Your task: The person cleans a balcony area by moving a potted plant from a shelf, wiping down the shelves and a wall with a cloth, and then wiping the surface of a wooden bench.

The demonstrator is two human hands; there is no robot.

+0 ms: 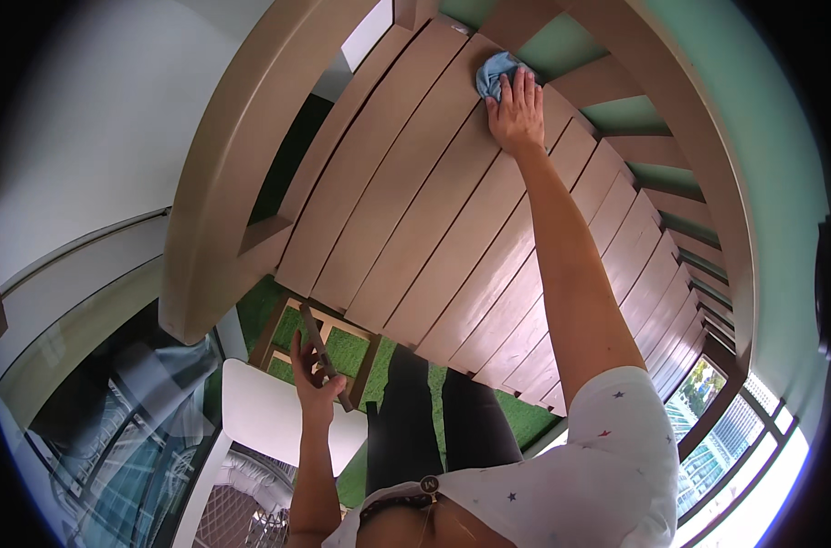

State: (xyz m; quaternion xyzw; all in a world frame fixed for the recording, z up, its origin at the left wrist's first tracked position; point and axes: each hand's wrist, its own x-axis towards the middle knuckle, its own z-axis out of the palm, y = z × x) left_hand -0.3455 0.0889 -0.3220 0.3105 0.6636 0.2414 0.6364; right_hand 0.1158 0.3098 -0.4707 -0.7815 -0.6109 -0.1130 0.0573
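My right hand (518, 114) reaches to the far end of a slatted wooden bench seat (424, 219), near the backrest. Its fingers press a crumpled blue cloth (491, 77) against the slats; part of the cloth is hidden under the hand. Low on the left, in front of the seat's edge, my left hand (317, 382) grips a thin, dark brown flat object (317, 340). It shows nearly edge-on, so its kind is unclear.
A thick curved armrest (219, 173) bounds the seat on the left, and the slatted backrest (708, 146) on the right. Below the left hand are a small wooden frame (365, 365) and a white panel (260, 416). Green turf (351, 479) covers the floor.
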